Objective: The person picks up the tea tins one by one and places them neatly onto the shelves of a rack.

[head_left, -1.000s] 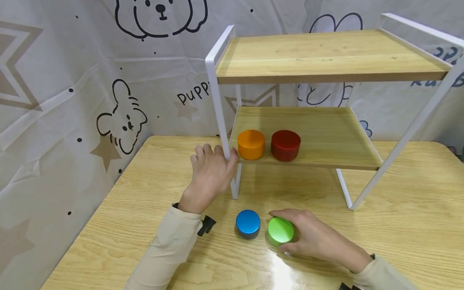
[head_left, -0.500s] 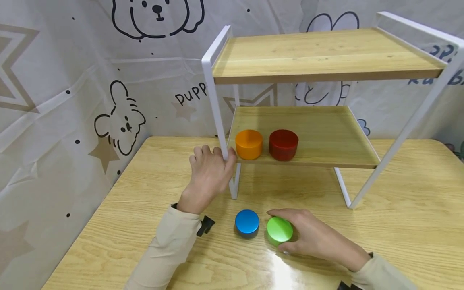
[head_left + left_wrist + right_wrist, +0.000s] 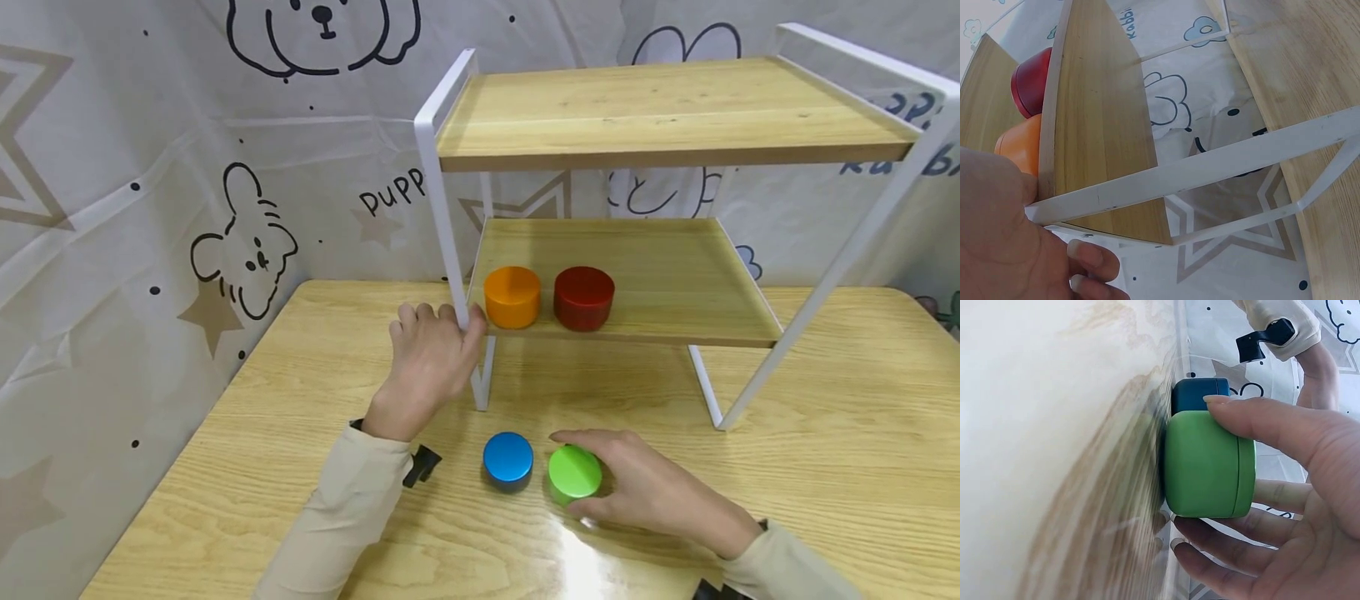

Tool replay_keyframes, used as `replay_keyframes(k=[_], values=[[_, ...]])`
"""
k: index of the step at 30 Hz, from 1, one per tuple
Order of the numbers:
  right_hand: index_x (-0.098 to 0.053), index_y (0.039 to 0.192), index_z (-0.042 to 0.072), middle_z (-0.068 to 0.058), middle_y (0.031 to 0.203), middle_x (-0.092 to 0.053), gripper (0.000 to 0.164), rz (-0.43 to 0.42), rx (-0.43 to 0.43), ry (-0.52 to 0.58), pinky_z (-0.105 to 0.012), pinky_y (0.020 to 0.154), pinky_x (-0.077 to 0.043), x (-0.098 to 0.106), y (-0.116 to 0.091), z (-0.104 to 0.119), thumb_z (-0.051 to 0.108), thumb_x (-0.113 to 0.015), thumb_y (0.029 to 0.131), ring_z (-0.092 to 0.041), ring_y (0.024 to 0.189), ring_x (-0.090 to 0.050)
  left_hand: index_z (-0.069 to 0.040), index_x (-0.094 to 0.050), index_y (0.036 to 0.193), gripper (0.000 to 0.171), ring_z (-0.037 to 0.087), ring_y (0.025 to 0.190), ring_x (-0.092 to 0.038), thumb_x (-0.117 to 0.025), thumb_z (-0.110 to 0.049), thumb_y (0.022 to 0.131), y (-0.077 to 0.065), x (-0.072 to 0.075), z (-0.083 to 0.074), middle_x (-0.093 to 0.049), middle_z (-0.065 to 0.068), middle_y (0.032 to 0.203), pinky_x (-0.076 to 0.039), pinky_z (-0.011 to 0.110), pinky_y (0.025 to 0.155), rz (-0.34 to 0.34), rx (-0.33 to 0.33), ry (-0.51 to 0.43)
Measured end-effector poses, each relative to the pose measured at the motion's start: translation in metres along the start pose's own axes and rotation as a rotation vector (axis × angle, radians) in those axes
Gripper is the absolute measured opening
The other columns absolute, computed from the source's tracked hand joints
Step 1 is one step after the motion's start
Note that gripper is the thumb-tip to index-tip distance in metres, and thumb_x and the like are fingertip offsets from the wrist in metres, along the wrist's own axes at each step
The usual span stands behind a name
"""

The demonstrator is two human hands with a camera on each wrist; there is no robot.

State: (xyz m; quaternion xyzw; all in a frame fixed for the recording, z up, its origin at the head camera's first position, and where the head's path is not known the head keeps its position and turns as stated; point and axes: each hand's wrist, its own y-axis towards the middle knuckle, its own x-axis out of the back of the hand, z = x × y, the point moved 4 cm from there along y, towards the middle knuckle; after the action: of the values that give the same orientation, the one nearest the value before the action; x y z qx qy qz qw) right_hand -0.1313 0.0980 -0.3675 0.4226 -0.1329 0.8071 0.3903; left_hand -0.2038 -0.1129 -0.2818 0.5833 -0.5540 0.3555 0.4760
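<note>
My left hand [image 3: 429, 362] grips the white front-left post [image 3: 1210, 165] of a two-tier wooden shelf, level with its middle board. On the table, my right hand [image 3: 648, 487] holds a round green tin [image 3: 574, 473] from its right side. In the right wrist view the thumb lies on one side of the green tin [image 3: 1207, 465] and the fingers on the other, and the tin sits on the table surface. Just left of it stands a round blue tin [image 3: 508, 460], untouched. An orange tin [image 3: 512, 297] and a dark red tin [image 3: 584, 298] stand side by side on the middle board.
The shelf's upper board [image 3: 675, 112] overhangs the middle board [image 3: 682, 283]. White legs [image 3: 707, 387] stand on the wooden table [image 3: 300, 467]. A printed cloth [image 3: 322, 167] hangs behind and to the left. Black camera mounts sit at both wrists.
</note>
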Motion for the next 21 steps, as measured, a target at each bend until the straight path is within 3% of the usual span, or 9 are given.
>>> replay_keyframes(k=[13,21], values=[[-0.058,0.128,0.002,-0.009,0.124,-0.063,0.063,-0.096,-0.021,-0.033,-0.039,0.088,-0.050,0.0048,0.0008,0.0003,0.021,-0.083,0.074,-0.019,0.104,-0.061,-0.004,-0.053,0.076,0.060,0.034,0.077,-0.036,-0.014,-0.041,0.101,0.0010,-0.0002,0.0000,-0.046,0.014,0.074,-0.025,0.039,0.066,0.011,0.001,0.012],[-0.058,0.127,0.001,-0.009,0.119,-0.064,0.060,-0.144,0.021,-0.068,-0.034,0.082,-0.052,0.0092,0.0004,0.0032,0.021,-0.081,0.075,-0.016,0.098,-0.061,-0.004,-0.053,0.077,0.059,0.035,0.078,-0.035,-0.013,-0.042,0.101,0.0014,-0.0001,-0.0006,-0.047,0.014,0.076,-0.023,0.040,0.068,0.020,0.004,0.016]])
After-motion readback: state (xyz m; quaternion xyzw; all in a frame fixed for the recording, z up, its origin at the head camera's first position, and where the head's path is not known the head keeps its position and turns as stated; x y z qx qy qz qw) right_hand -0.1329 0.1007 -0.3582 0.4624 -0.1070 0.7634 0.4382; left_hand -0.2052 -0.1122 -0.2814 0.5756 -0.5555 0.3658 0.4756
